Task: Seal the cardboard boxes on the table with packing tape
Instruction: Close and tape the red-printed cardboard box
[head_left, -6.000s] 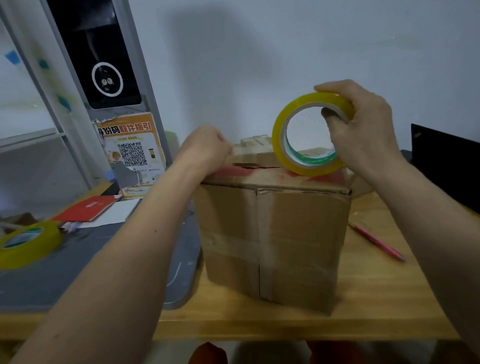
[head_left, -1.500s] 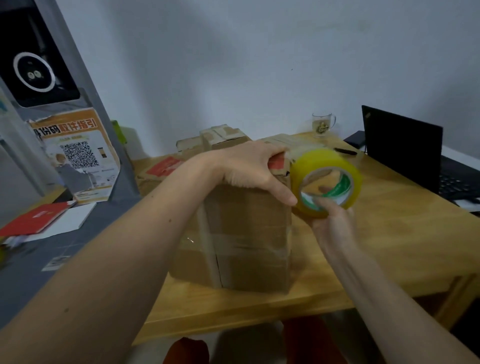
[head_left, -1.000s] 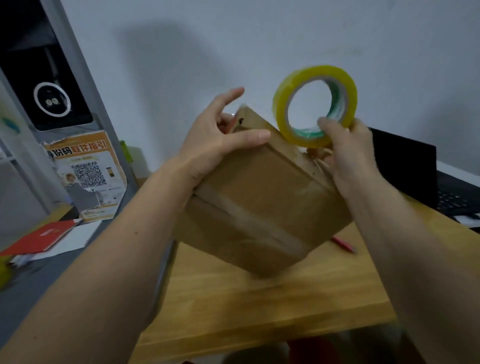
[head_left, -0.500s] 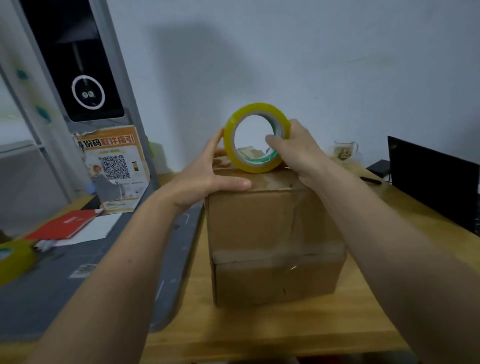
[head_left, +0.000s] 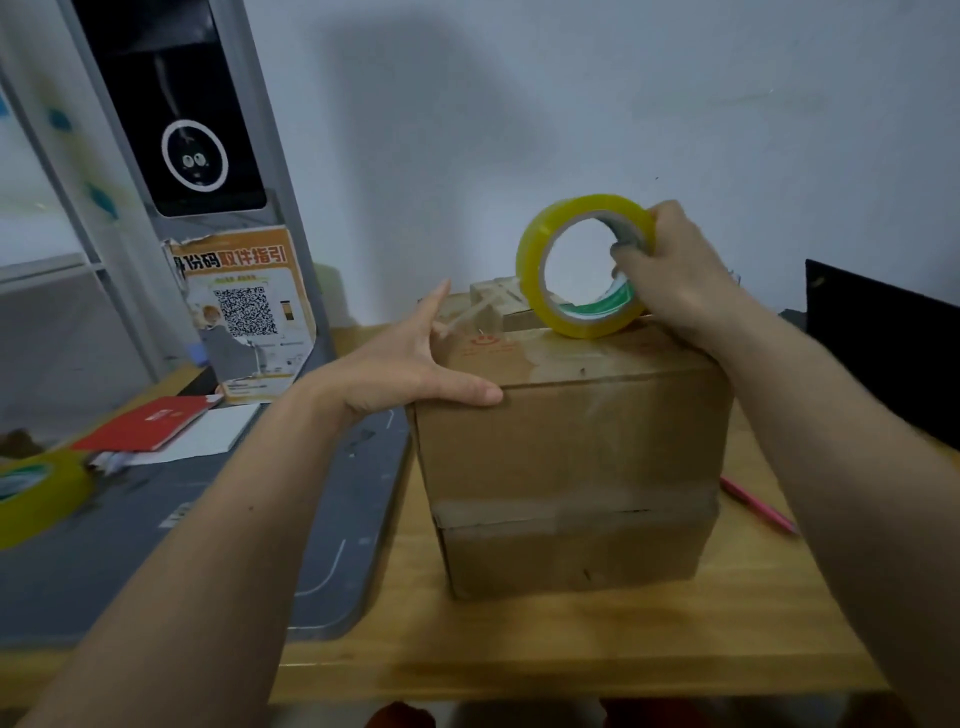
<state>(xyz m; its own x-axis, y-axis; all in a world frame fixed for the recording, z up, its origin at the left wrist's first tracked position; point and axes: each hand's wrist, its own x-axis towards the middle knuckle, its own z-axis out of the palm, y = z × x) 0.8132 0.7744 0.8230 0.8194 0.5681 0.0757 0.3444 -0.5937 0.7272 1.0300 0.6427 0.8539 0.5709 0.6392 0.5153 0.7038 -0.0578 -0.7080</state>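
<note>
A brown cardboard box (head_left: 571, 467) stands on the wooden table (head_left: 519, 649), with an old band of tape across its front face. My left hand (head_left: 410, 364) lies with straight fingers against the box's upper left edge, thumb along the front top edge. My right hand (head_left: 670, 280) grips a yellow roll of packing tape (head_left: 545, 249), held upright on the box's top at the far right side. Fingers reach through the roll's hole. A smaller cardboard box (head_left: 493, 296) shows behind the top.
A grey mat (head_left: 156, 545) covers the table's left part, with a second yellow tape roll (head_left: 31, 493) at its left edge. A red booklet (head_left: 150, 421) and white paper lie behind. A pink pen (head_left: 758, 504) lies right of the box, a black laptop (head_left: 883, 353) farther right.
The box was lifted and turned, then set down again on the table. In the last half second the tape roll moved rightward along the box's top, and my left hand stayed on the left edge.
</note>
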